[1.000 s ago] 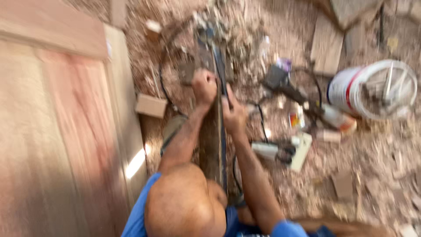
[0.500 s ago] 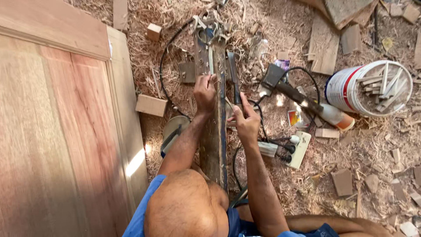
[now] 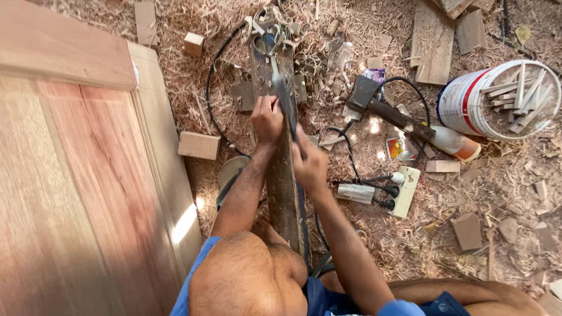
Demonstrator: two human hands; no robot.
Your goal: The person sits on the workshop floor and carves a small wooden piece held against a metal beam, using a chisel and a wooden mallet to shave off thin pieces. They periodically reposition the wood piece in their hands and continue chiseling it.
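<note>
The person's bent bare knee fills the bottom of the view and hides the near end of the long dark weathered wooden plank point(image 3: 285, 199), while the plank's far end is lost under a tangle of metal scraps and curled shavings. The left hand point(image 3: 267, 119) is closed over the plank's upper part, pressing down on it. The right hand point(image 3: 310, 165) is curled shut around the handle of a narrow dark tool point(image 3: 287, 105) that lies along the plank; the tool's blade is blurred, so it may be a chisel or a file. The ground is bare earth thick with pale wood shavings and offcut blocks. A broad reddish wooden door panel point(image 3: 76, 175) lies to the left, cut off by the frame. To the right are a white plastic bucket of wood strips point(image 3: 497, 99), a hatchet with a dark wooden handle point(image 3: 386, 108) and a cream power strip point(image 3: 405, 191) with black cables.
</note>
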